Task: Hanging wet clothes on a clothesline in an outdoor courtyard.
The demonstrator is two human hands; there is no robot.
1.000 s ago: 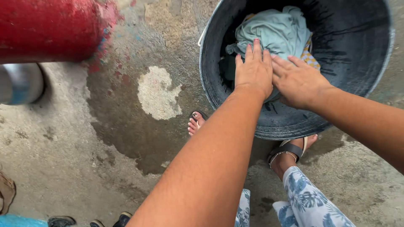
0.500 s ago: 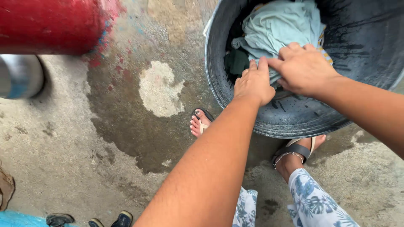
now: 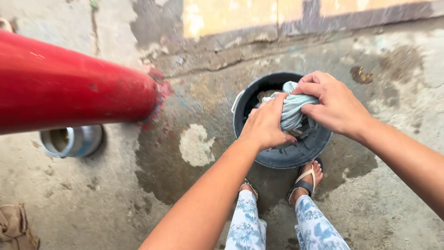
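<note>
A pale green cloth [image 3: 292, 110], bunched, is held above a black tub [image 3: 282, 157] at centre right of the frame. It is gripped by the left hand [image 3: 264, 124] and the right hand [image 3: 334, 105], fingers curled tight. A red pipe [image 3: 69, 83] is seen at upper left, wet concrete floor [image 3: 157, 176] beneath.

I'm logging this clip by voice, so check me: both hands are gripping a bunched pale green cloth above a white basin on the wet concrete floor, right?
Not quite: the basin is black, not white, as the head view shows. The rest holds: the left hand and the right hand both grip the bunched pale green cloth above that basin on the wet concrete floor.
</note>
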